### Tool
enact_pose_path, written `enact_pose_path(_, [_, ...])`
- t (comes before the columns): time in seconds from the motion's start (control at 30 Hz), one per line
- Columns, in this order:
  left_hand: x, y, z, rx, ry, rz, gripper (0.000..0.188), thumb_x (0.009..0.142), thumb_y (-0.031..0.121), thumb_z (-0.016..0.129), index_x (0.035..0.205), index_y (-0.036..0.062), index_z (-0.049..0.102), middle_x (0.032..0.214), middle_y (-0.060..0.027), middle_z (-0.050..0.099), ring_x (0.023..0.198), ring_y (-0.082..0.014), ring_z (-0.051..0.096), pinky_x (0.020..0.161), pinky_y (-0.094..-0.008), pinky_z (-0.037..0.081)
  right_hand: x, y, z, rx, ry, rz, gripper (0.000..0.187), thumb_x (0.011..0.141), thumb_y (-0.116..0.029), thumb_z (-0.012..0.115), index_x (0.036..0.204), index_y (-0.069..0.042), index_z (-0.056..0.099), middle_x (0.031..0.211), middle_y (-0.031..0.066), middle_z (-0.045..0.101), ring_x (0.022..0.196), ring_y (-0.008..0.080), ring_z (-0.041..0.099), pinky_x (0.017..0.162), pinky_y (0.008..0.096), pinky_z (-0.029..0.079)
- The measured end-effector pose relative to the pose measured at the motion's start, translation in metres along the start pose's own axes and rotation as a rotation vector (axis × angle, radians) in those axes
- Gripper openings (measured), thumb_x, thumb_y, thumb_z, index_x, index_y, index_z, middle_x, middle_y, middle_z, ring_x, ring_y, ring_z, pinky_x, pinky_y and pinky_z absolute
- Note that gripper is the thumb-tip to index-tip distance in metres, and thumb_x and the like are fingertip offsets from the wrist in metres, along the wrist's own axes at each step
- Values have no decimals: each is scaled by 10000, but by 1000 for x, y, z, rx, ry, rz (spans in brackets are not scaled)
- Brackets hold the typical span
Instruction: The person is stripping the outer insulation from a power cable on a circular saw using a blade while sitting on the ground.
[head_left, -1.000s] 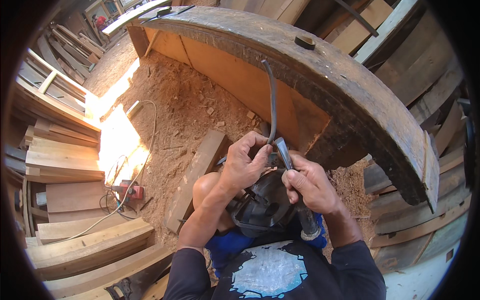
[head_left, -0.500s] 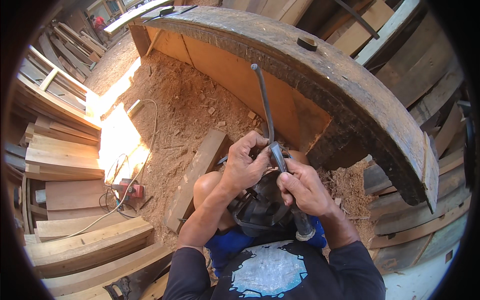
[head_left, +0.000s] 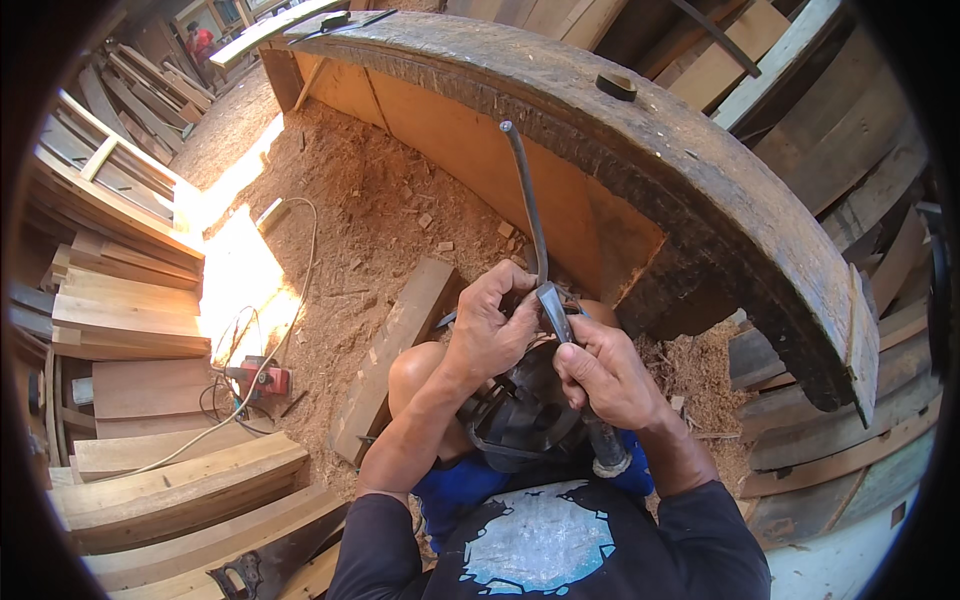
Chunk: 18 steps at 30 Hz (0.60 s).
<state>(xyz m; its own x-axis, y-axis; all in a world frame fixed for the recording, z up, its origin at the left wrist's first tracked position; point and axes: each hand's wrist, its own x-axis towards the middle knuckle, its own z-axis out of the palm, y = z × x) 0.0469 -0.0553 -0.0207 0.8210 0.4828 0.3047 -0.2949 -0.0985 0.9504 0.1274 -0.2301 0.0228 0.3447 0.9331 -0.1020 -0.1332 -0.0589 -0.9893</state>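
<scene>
My left hand (head_left: 488, 328) is closed, pinching a thick dark cable-like length (head_left: 522, 190) whose free end rises away from me and bends slightly. In my right hand (head_left: 615, 375) is a chisel (head_left: 552, 305), gripped with the thumb along it. Its flat metal blade points up and lies against or very near the left fingertips, where the cable's lower end is hidden. The chisel's dark handle comes out below my right hand and ends in a pale worn butt. A black strap-like bundle (head_left: 520, 410) rests between my knees, under both hands.
Ahead stands a long wooden bench (head_left: 700, 165) carrying a black tape roll (head_left: 616, 87). A timber beam (head_left: 395, 355) lies on the sawdust floor by my left knee. Left are a red power tool (head_left: 265, 377) with its cord, stacked planks (head_left: 180, 490) and a handsaw (head_left: 240, 575).
The cable's free end has tipped very slightly left and away from me. The chisel blade has shifted a little to the left. Both hands keep their grip.
</scene>
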Motion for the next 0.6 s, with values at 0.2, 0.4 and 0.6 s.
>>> enact_pose_path(0.2, [-1, -4, -1, 43, 3, 30, 71, 933, -35, 639, 925, 14, 588, 804, -1, 607, 742, -40, 530, 643, -234, 458, 2, 6, -2, 167, 5, 31, 194, 1063, -178, 509, 1082, 12, 544, 747, -12, 502, 561, 52, 489, 523, 226, 429])
enact_pose_path(0.4, [1, -10, -4, 129, 17, 77, 101, 899, -38, 668, 902, 19, 585, 779, -33, 593, 694, -92, 541, 625, -271, 458, 5, 6, -10, 248, -56, 53, 202, 1061, -203, 522, 1061, -2, 534, 743, -9, 494, 554, 55, 487, 528, 237, 444])
enact_pose_path(0.6, [1, 6, -2, 300, -9, 131, 132, 873, -18, 703, 883, 13, 575, 767, -67, 588, 684, -127, 562, 622, -281, 461, -2, 2, -25, 278, -97, 110, 187, 1031, -195, 556, 1067, -12, 535, 739, -15, 495, 556, 51, 483, 529, 226, 430])
